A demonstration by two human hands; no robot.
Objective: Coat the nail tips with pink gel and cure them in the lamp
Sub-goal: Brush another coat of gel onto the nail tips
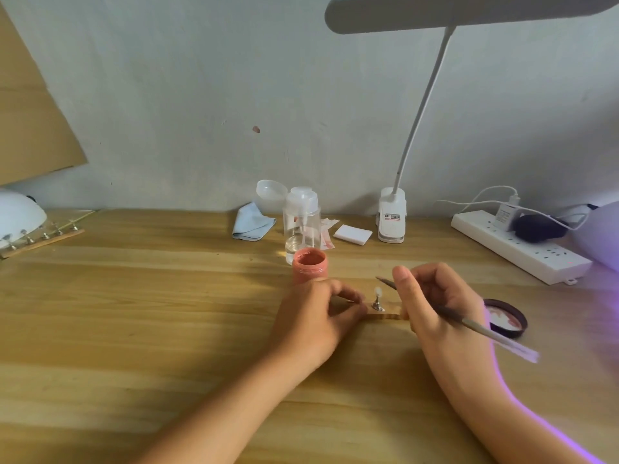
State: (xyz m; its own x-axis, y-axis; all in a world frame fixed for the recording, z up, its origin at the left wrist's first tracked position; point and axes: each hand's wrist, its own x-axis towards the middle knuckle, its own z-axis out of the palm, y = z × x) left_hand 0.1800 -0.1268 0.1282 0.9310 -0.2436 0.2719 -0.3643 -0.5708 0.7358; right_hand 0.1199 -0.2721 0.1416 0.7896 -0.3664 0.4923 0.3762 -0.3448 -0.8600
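Wooden desk (167,329), brush (469,324) gripped, nail strip (388,317) steadied

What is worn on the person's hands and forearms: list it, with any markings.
Nothing is worn. The left hand and right hand are bare, without gloves, rings or markings. Both forearms are bare to the frame's edge: no sleeves, watch or bracelet. A violet glow edges the right forearm.

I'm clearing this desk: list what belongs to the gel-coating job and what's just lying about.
In use: pink gel jar, brush in the right hand, nail tip on the wooden strip the left hand grips, jar lid, white curing lamp.
Lying about: pump bottle, blue cloth, white pads.
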